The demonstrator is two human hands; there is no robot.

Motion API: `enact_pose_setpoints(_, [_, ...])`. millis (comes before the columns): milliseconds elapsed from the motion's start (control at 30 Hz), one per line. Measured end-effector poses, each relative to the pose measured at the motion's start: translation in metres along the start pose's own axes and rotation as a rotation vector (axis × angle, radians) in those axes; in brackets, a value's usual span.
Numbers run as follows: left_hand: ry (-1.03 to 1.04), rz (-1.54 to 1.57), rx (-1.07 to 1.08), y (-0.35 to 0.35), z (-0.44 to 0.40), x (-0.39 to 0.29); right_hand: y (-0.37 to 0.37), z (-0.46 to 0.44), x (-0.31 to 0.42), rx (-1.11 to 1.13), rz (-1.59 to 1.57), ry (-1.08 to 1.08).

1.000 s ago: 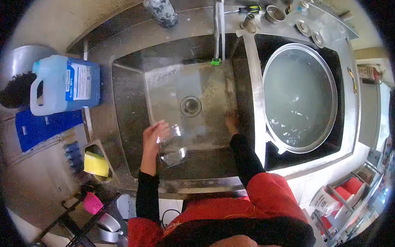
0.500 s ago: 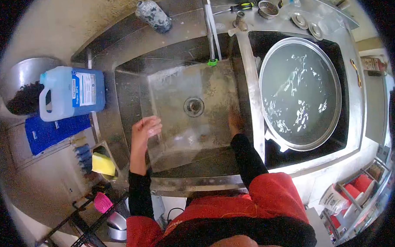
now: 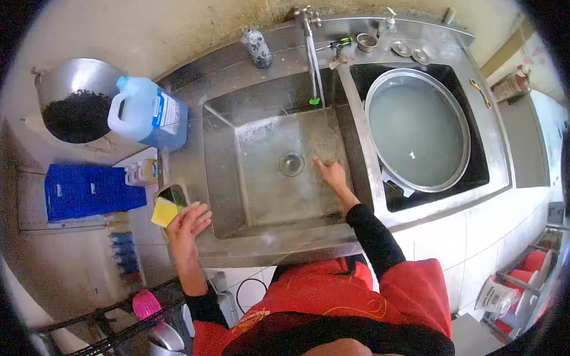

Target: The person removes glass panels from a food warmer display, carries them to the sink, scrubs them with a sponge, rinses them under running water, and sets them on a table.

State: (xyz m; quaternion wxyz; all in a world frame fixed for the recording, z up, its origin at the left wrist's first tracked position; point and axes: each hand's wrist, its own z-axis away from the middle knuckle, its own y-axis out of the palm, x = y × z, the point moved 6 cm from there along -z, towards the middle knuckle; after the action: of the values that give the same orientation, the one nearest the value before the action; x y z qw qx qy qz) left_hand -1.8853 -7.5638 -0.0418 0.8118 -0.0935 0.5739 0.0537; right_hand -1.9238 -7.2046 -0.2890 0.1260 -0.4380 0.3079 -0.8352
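Holding left hand [image 3: 188, 224] half open beside yellow sponge [image 3: 164, 212] left of sink [image 3: 261, 201], contact unclear, best squared to its sides; right hand [image 3: 333, 177] inside, loosely open, seemingly empty

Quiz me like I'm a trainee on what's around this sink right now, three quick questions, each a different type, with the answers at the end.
1. Multiple choice: Which of these is nearest the left hand?
a) the screwdriver
b) the yellow sponge
c) the soap pump

2. True or false: The right hand is over the basin that has the round drain.

3. Fill in the blank: The tip of the faucet is coloured ____.

Key: 1 b; 2 true; 3 green
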Motion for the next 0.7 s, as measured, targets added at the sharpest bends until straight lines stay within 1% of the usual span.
enact_pose_setpoints(67, [0.045, 0.018, 0.061, -0.017, 0.012, -0.002, -0.030, 0.026, 0.018, -0.031, -0.015, -0.025])
enact_pose_setpoints(133, [0.105, 0.080, 0.160, -0.029, 0.014, 0.003, -0.065, 0.051, 0.022, -0.255, -0.022, -0.113])
enact_pose_setpoints(167, [0.110, 0.084, 0.188, -0.029, 0.014, 0.006, -0.081, 0.061, 0.018, -0.253, -0.061, -0.121])
enact_pose_setpoints(200, [0.104, 0.113, 0.213, -0.026, 0.013, 0.010, -0.102, 0.079, 0.019, -0.382, -0.087, -0.168])
enact_pose_setpoints(267, [0.099, 0.144, 0.291, -0.003, 0.015, 0.012, -0.152, 0.113, 0.014, -0.517, -0.098, -0.099])
enact_pose_setpoints(333, [0.039, 0.170, 0.416, 0.033, 0.027, 0.013, -0.194, 0.136, -0.005, -0.553, -0.271, -0.051])
enact_pose_setpoints(367, [0.027, 0.185, 0.468, 0.054, 0.033, 0.012, -0.224, 0.159, -0.008, -0.653, -0.224, -0.047])
enact_pose_setpoints(400, [0.025, 0.180, 0.520, 0.076, 0.038, 0.012, -0.238, 0.154, -0.040, -0.722, -0.250, -0.012])
enact_pose_setpoints(467, [0.078, 0.160, 0.580, 0.122, 0.050, 0.009, -0.287, 0.192, -0.051, -0.721, -0.481, -0.007])
enact_pose_setpoints(500, [0.136, 0.161, 0.616, 0.147, 0.054, 0.007, -0.308, 0.199, -0.069, -0.761, -0.500, -0.021])
enact_pose_setpoints(533, [0.143, 0.164, 0.666, 0.173, 0.062, 0.007, -0.329, 0.206, -0.090, -0.799, -0.519, -0.037])
enact_pose_setpoints(567, [0.185, 0.172, 0.710, 0.200, 0.070, 0.004, -0.353, 0.215, -0.108, -0.854, -0.521, -0.125])
enact_pose_setpoints(700, [0.292, 0.299, 0.897, 0.307, 0.112, -0.005, -0.443, 0.247, -0.158, -1.052, -0.558, -0.111])
